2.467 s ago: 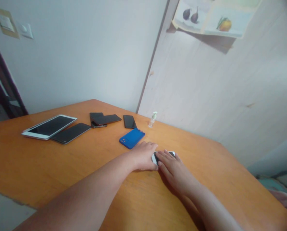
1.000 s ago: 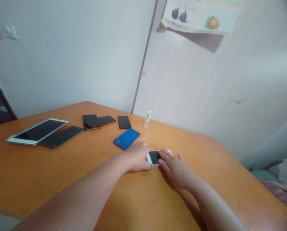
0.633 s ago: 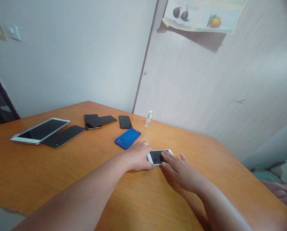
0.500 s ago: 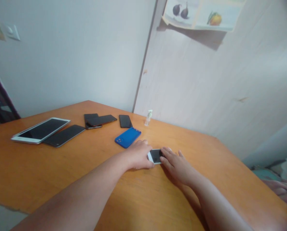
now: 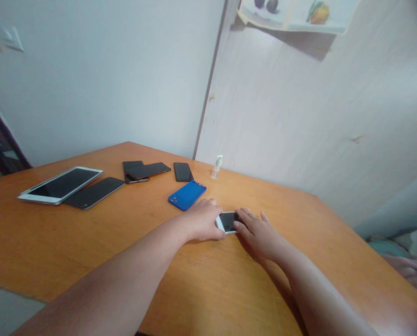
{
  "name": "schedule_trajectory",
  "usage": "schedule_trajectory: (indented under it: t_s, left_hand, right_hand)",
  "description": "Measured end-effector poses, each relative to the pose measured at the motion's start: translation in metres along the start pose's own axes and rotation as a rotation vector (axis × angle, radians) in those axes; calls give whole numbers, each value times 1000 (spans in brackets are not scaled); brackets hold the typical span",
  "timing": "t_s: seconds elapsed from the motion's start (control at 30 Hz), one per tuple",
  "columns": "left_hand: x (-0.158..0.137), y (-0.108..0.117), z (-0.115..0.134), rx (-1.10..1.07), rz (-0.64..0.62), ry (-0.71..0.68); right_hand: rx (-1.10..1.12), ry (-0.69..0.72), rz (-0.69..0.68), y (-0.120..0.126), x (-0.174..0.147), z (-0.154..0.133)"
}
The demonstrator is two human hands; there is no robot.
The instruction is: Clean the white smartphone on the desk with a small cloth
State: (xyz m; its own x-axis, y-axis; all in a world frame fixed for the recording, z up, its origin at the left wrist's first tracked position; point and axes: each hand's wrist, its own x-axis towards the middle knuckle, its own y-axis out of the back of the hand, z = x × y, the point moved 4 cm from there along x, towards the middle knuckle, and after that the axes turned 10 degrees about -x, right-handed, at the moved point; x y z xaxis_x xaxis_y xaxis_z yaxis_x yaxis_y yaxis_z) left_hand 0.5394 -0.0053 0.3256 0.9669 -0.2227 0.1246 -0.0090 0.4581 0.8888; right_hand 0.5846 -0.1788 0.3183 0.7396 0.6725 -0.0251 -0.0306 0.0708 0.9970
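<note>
A small white smartphone (image 5: 228, 222) with a dark screen lies flat on the wooden table between my hands. My left hand (image 5: 205, 221) is closed around its left end, thumb along the near edge and fingers at the far edge. The other end is under the fingers of my right hand (image 5: 255, 230), which covers part of the screen, with one finger raised. A blue phone case (image 5: 187, 195), or a phone in it, rests just beyond my left hand, its camera cutout at the left end.
Behind stand a clear pump bottle (image 5: 217, 166) and a black phone (image 5: 183, 172). Two dark phones (image 5: 149, 171) overlap further left. A white tablet (image 5: 63, 185) partly overlaps a large dark phone (image 5: 95, 192). Walls border the wooden table (image 5: 201, 284) at the back.
The whole view has shifted slightly, so the table items appear a little higher. Both hands keep their places on the white smartphone.
</note>
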Motion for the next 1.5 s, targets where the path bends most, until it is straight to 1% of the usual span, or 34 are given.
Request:
schedule_trajectory:
  t_s: [0.1, 0.27, 0.33, 0.43, 0.53, 0.7, 0.9, 1.1, 1.2, 1.37, 1.5]
  left_hand:
    - [0, -2, -2, 0, 10, -9]
    - [-1, 0, -1, 5, 7, -9]
    - [-2, 1, 0, 4, -1, -11]
    - [-2, 1, 2, -16, -8, -26]
    - [-2, 0, 1, -54, -15, -34]
    - [-1, 0, -3, -74, -25, -47]
    - [-2, 2, -6, -70, -52, -91]
    - [2, 7, -5, -59, -88, -102]
    - [0, 8, -2, -80, -95, -99]
    - [1, 8, -4, -81, -77, -77]
    - [1, 9, -6, -81, -82, -70]
  right_hand:
    - [-15, -8, -4, 0, 1, 0]
    - [32, 51, -56, 6, -14, 2]
    - [37, 37, -39, 3, -14, 6]
    - [18, 15, 26, -5, -7, 11]
    - [-6, 25, 77, -9, -1, 14]
    - [28, 61, 48, -5, -7, 14]
    - [64, -8, 86, 5, -7, 5]
    - [83, -39, 4, 12, -8, 13]
    - [93, -33, -3, 11, -9, 15]
    - [112, -62, 49, 7, 1, 17]
    - [116, -61, 10, 11, -2, 19]
